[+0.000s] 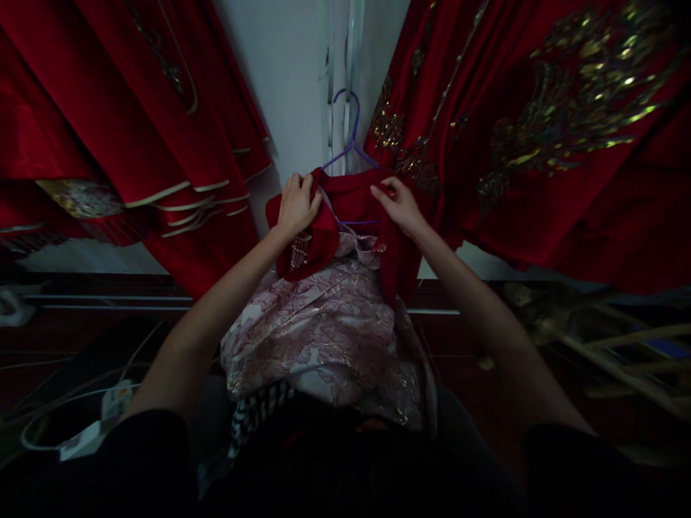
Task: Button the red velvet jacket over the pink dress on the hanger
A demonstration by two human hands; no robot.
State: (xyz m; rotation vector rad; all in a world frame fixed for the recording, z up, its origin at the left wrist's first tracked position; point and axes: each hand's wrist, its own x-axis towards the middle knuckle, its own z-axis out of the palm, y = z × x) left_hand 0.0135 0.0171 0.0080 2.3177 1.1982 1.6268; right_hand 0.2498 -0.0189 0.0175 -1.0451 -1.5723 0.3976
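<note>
A red garment [353,198] hangs on a purple wire hanger [350,137] in front of me, over a pink and gold patterned dress [329,338] that drapes down towards my body. My left hand [296,203] is closed on the garment's left shoulder, where a beaded tassel hangs just below. My right hand [396,203] pinches the red cloth at the right shoulder. The hanger's hook points up against a white wall [286,79].
Red gowns with pale trim [134,122] hang at the left, and a red gown with gold embroidery [556,122] at the right. White cables and a power strip [97,424] lie on the dark floor at the lower left. Pale rods [620,352] lie at the right.
</note>
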